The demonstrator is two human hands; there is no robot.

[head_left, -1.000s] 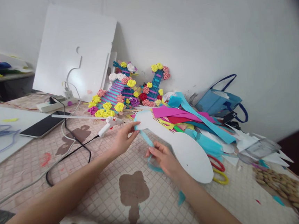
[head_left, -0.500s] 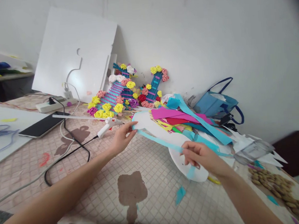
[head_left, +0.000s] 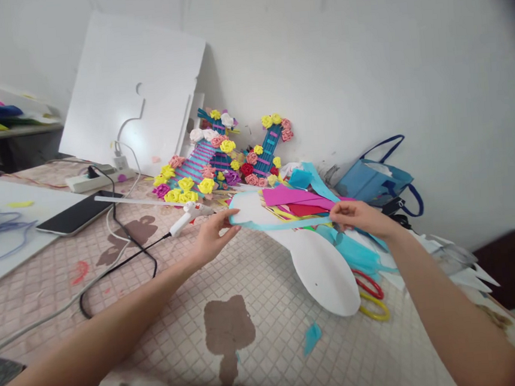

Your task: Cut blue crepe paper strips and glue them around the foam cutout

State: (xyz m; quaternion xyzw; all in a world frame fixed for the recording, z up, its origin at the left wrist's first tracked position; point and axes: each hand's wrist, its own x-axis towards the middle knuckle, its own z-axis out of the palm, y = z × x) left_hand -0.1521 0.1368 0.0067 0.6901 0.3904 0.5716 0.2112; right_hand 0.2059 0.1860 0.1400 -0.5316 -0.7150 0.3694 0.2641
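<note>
A white cutout (head_left: 325,274) with a rounded lobe lies at a slant over the table's middle. My left hand (head_left: 211,239) pinches its left end, where a light blue paper strip (head_left: 282,224) runs along the edge. The strip's other end is between the closed fingertips of my right hand (head_left: 361,217), and it stretches almost level across the cutout. Behind it, magenta paper (head_left: 296,197) and other coloured sheets form a pile, partly covered by my right hand. A white glue gun (head_left: 187,216) rests just left of my left hand.
Scissors with red and yellow handles (head_left: 374,309) lie beside the cutout. A dark phone (head_left: 76,215), cables and a power strip (head_left: 87,181) are on the left. Flower-covered pieces (head_left: 196,162) stand by the wall, with a blue bag (head_left: 371,177) farther right.
My right hand has moved up and to the right, drawing the strip straighter. The cutout's rounded lobe and the scissor handles are now uncovered. My left hand keeps its pinch.
</note>
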